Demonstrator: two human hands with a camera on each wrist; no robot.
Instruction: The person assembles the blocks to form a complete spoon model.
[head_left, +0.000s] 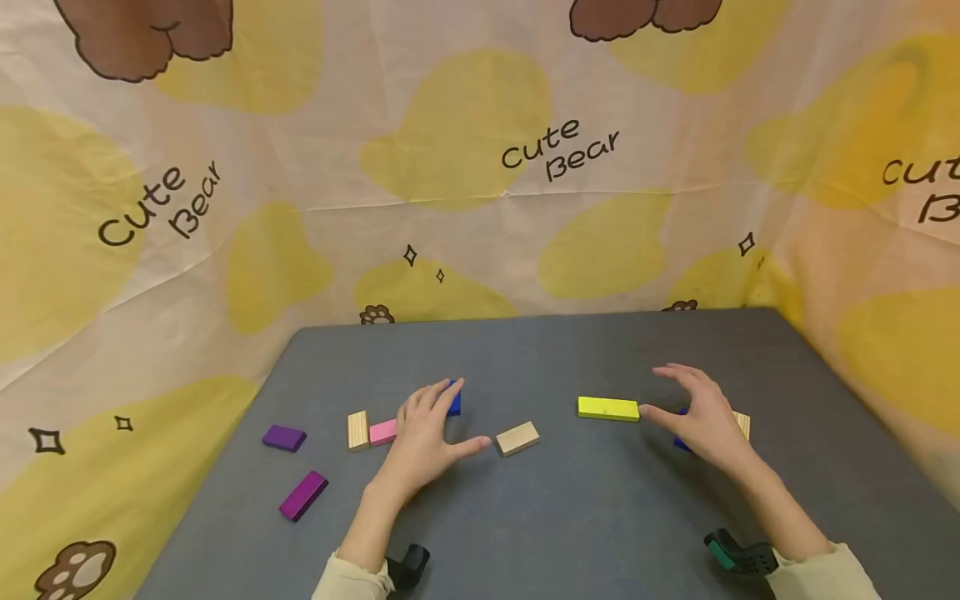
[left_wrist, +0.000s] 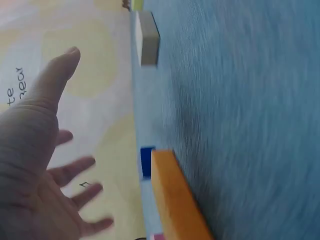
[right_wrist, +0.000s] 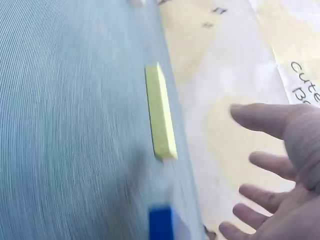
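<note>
My left hand [head_left: 422,433] hovers with spread fingers above several blocks, holding nothing. Partly behind it are a pink block [head_left: 382,432] and a blue block [head_left: 454,402]. An orange block [left_wrist: 175,197] shows in the left wrist view, but the hand hides it in the head view. Right of the left thumb lies a plain wooden block [head_left: 517,438]. Over on the right, my right hand [head_left: 705,421] is held in the air, fingers apart and grasping nothing. Its thumb is near the end of a yellow block [head_left: 607,408]. Below that hand are a partly covered blue block [head_left: 681,442] and a wooden block [head_left: 742,423].
Two purple blocks, one farther back [head_left: 283,438] and one nearer [head_left: 303,497], lie at the left of the grey table [head_left: 555,525]. A striped wooden block [head_left: 357,430] touches or nearly touches the pink one. A printed cloth [head_left: 450,167] hangs behind and at the sides.
</note>
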